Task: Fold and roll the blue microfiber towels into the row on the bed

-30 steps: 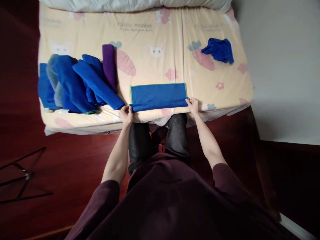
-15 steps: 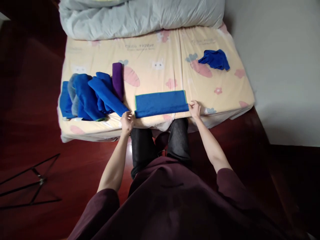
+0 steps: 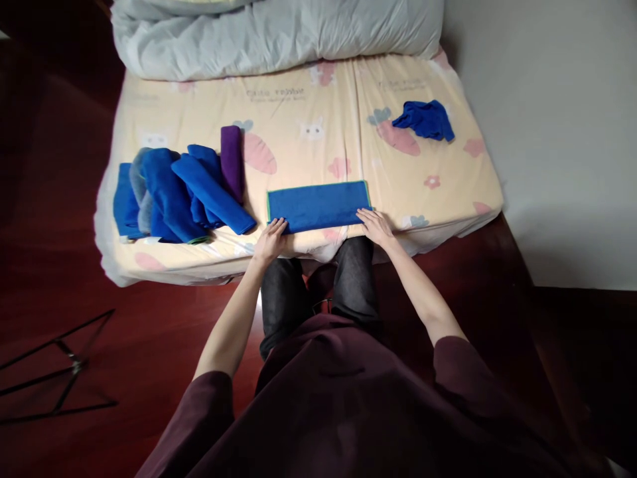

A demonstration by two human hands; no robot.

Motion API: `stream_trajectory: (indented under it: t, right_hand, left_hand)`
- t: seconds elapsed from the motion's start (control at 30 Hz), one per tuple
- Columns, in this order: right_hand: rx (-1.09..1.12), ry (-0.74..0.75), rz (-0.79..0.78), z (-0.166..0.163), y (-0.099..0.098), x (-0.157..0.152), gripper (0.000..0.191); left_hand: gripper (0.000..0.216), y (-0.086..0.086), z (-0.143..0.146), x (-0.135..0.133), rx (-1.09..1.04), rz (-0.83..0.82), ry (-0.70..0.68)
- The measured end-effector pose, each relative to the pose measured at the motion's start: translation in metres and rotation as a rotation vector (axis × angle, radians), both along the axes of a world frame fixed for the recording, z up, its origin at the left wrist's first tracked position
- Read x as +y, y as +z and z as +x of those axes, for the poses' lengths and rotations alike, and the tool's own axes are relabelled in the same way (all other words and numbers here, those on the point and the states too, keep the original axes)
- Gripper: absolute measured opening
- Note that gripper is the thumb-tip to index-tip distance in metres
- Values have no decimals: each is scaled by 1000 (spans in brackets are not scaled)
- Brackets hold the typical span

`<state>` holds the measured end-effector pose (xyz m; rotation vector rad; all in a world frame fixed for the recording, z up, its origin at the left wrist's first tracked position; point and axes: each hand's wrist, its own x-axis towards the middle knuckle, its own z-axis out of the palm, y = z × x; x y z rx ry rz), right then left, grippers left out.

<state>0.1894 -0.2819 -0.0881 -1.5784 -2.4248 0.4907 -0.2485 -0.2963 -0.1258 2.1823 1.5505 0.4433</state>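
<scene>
A blue towel with a green edge (image 3: 318,205), folded into a long strip, lies flat on the yellow patterned mattress (image 3: 308,119) near its front edge. My left hand (image 3: 270,240) rests at the strip's near left corner, fingers stretched out on the cloth. My right hand (image 3: 375,226) lies flat on the near right corner, fingers spread. Neither hand grips the towel.
A row of folded blue towels (image 3: 179,189) and a rolled purple one (image 3: 231,161) lie left of the strip. A crumpled blue cloth (image 3: 424,120) sits at the back right. A grey duvet (image 3: 279,30) covers the far end. A black metal stand (image 3: 54,368) is on the red floor.
Both hands let go of the strip's end corners and moved inward, now lying flat on its near edge. The camera view tilted up, showing the duvet.
</scene>
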Motion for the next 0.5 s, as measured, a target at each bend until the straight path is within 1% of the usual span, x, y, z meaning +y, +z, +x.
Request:
stream_trajectory:
  t: [0.13, 0.3, 0.5]
  right_hand:
    - [-2, 5, 7, 2, 0, 6, 60]
    - [2, -38, -26, 1, -3, 26, 65]
    - [-26, -72, -39, 3, -2, 47, 58]
  left_hand:
    - [75, 1, 1, 1, 18, 14, 24]
    - [66, 9, 1, 12, 4, 6, 56]
    - [55, 19, -14, 29, -26, -69, 24]
